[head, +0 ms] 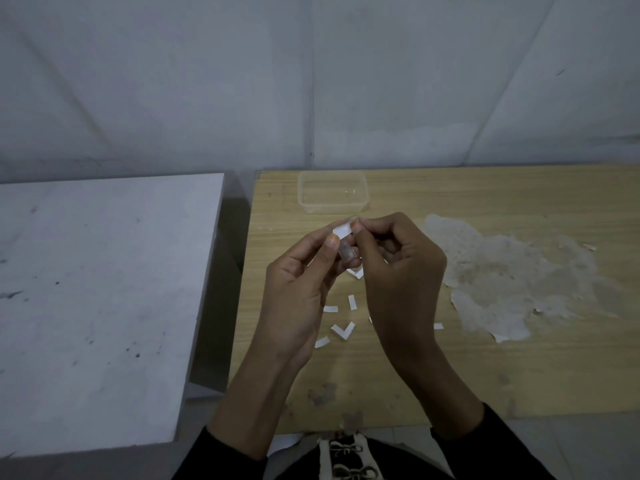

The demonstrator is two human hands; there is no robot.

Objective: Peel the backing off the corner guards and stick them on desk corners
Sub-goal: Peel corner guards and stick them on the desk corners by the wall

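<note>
Head view, looking forward and down. A grey wall (311, 81) fills the upper half of the field. Below it at left stands a white table (97, 299), scuffed with dark marks; at right, apart from it across a narrow shadowed gap, lies the wooden desk (519, 375). A pale worn patch (512, 271), where the surface layer is gone, spreads across the right part of the desk.

Both forearms rise from black sleeves (502, 445) at the bottom edge and meet above the desk. The left hand (298, 289) has its thumb and fingers curled round a small clear corner guard (346, 251), held in the air between the two hands. The right hand (398, 271) is closed in a fine pinch – thumb and forefinger nip the white backing strip (342, 231) at the guard's upper end, its other fingers folded in.

A clear plastic tub (332, 211) sits near the desk's far edge, just beyond the hands. White paper scraps (343, 331) – one V-shaped, the others short strips – lie scattered on the desk beneath the hands.
</note>
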